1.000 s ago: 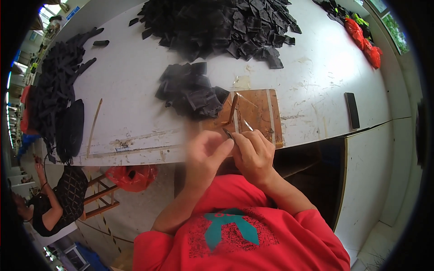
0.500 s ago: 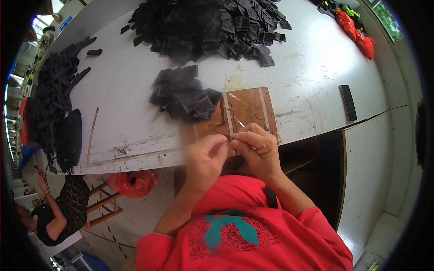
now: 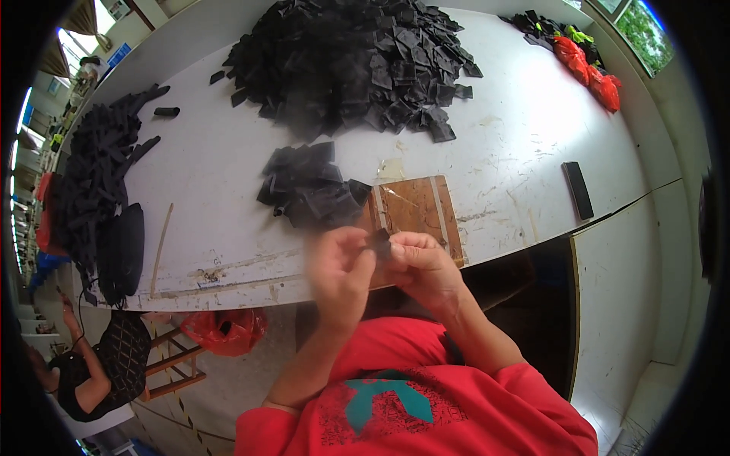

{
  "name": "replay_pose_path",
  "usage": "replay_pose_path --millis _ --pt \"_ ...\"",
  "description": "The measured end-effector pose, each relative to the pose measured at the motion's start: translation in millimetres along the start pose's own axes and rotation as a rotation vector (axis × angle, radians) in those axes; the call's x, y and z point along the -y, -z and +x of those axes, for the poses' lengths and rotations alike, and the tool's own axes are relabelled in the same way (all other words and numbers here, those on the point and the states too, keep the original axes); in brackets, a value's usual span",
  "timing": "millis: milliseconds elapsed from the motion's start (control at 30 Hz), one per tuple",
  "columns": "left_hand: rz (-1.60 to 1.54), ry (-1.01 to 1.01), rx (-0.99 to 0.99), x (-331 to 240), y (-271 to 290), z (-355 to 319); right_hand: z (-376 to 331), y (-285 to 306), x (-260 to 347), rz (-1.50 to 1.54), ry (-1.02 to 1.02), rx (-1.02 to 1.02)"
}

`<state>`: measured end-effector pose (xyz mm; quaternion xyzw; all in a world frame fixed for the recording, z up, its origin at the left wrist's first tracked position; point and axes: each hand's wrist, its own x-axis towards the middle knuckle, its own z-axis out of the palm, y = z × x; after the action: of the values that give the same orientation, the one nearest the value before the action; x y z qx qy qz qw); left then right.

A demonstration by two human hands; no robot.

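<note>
A small black fabric piece (image 3: pixel 383 242) is held up between my two hands, above the near edge of a wooden board (image 3: pixel 426 205). My right hand (image 3: pixel 424 267) pinches it between thumb and fingers. My left hand (image 3: pixel 340 266) is closed at the piece's left side, thumb against it, its outer edge blurred by motion. Just beyond my left hand lies a small heap of black fabric pieces (image 3: pixel 308 182), overlapping the board's left side. A much larger pile of similar black pieces (image 3: pixel 342 68) covers the far middle of the white table (image 3: pixel 517 175).
Rolled black strips (image 3: pixel 95 167) are heaped at the left, beside a long black bundle (image 3: pixel 122 251). A black bar (image 3: pixel 578 190) lies at the right. Red plastic bags (image 3: pixel 585 72) sit far right. Below the table's left are a red bag (image 3: pixel 226 332), a wooden stool (image 3: pixel 175 365) and a seated person (image 3: pixel 99 372).
The fabric piece, mostly hidden between my fingertips before, now shows more fully. My left hand has shifted its grip and my right hand has turned. The whole view has tilted slightly upward.
</note>
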<state>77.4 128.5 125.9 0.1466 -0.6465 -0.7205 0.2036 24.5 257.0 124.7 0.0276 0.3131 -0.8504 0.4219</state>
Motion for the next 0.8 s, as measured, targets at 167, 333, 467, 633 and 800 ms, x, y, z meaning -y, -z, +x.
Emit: replay_pose_path --millis 167,333,467,633,800 --pt "0.050 -0.150 -0.025 -12.1 -5.3 8.8 2.7 -24.0 18.6 -0.396 0.079 -0.031" --pt "-1.127 0.411 0.509 -48.4 11.1 39.1 -0.9 -61.4 56.8 -0.714 0.220 0.016" --pt "-1.062 0.532 0.314 -45.6 13.2 50.7 32.0 -58.0 73.9 -0.756 0.160 0.115" --pt "-1.005 0.562 0.365 -19.7 12.2 50.2 48.2 -22.2 55.2 -0.618 -0.058 0.105" --pt "-0.971 0.666 0.218 -19.7 15.6 55.3 46.6 -12.9 56.8 -0.711 0.064 0.160"
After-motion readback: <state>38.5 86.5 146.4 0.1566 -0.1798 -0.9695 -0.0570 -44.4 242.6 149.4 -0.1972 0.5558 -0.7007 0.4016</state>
